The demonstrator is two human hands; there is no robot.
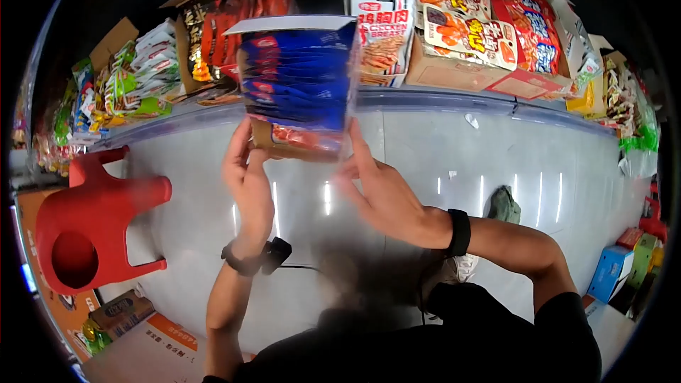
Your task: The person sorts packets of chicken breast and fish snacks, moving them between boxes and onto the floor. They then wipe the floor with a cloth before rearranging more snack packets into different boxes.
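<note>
An open display box (298, 143) full of upright blue packets (298, 74) is held up in front of the shelf, slightly blurred. My left hand (248, 170) grips its lower left corner, fingers curled at the edge. At its lower right side is my right hand (379, 188), fingers spread and the fingertips at the box's side; thumb and lower fingers are smeared by motion. White chicken breast packets (383, 28) stand on the shelf just right of the box, and red packets (220, 35) stand to its left.
More snack boxes and bags line the shelf, with a transparent shelf edge (440, 101) in front. A red plastic stool (92, 220) lies at the left. Cartons (152, 347) sit at the lower left. A blue box (610, 269) is at the right.
</note>
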